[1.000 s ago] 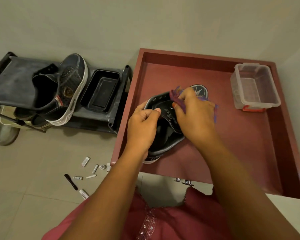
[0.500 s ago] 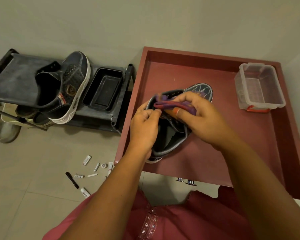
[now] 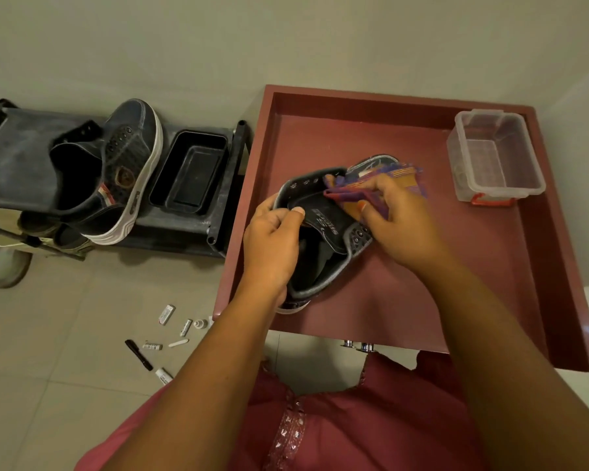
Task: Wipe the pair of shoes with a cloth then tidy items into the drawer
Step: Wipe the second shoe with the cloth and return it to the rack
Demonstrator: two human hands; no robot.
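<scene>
A dark shoe (image 3: pixel 323 232) lies on its side inside the red drawer (image 3: pixel 405 137), near the drawer's left wall. The left hand (image 3: pixel 272 239) holds the shoe by its opening. Its thumb is curled over the tongue and its fingers go around the outer edge, so it has a firm hold. The right hand (image 3: pixel 398 226) pinches a purple and orange cloth (image 3: pixel 385 185) and presses it on the front part of the shoe, toward the toe. The fingers are bent around the cloth.

The other shoe (image 3: pixel 123 171) of the pair stands tipped up on a dark shoe rack (image 3: pixel 17 158), which is left of the drawer. A black tray (image 3: pixel 189 171) sits on the rack between that shoe and the drawer. I cannot tell if that shoe is clean yet.

A clear plastic box (image 3: pixel 493 158) sits in the far right corner of the drawer, and it looks empty. Small items (image 3: pixel 167 314) lie on the floor just left of the drawer's near corner, with a black marker (image 3: pixel 138 355) among them.

So the job looks like it is in the wiping part. One shoe is being wiped now. The shoe on the rack may need a wipe too. The little things on the floor are not in the drawer yet, so the tidy-up part is all left to do. The shoe in the drawer may need to come out or move over to make room.
</scene>
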